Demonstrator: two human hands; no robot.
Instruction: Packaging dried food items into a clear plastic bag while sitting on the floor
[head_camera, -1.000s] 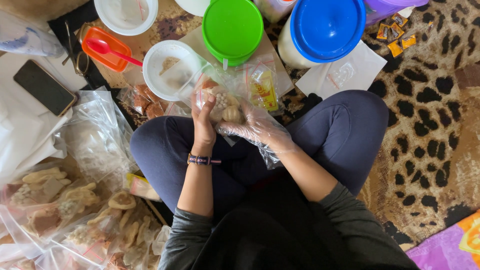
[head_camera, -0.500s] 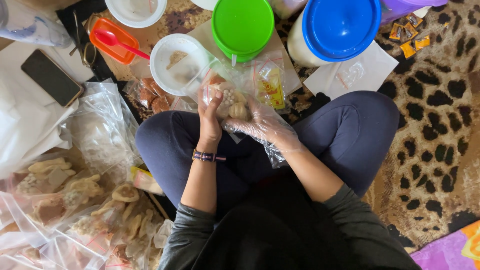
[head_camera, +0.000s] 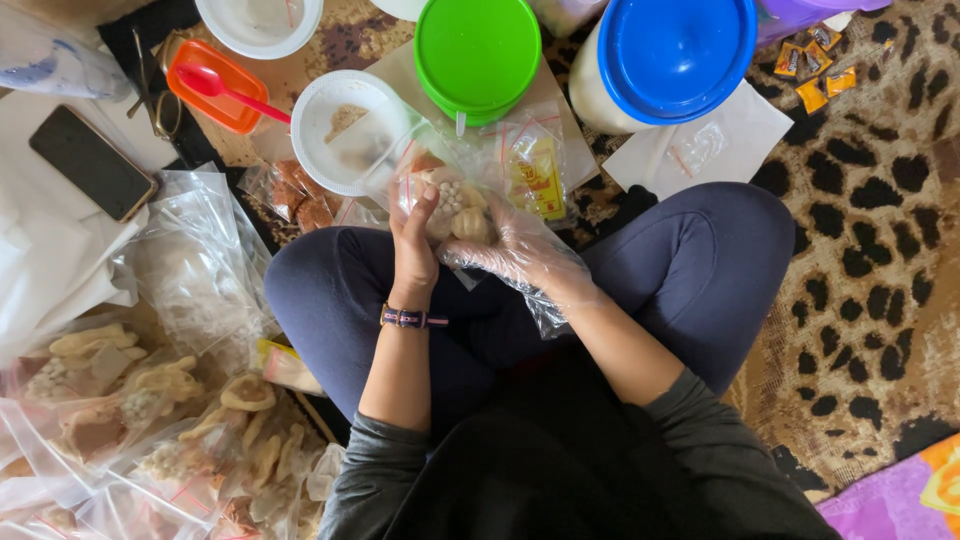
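Head view: the left hand, bare, and the right hand, in a clear plastic glove, both close their grip around 1 small clear snack bag of pale dumplings, held above the crossed legs. Just beyond sit a white bowl, a green lid and a blue lid.

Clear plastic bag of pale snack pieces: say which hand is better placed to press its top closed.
Left, probably. The bare left hand already pinches the clear plastic bag near its top; the plastic-gloved right hand cradles it underneath.
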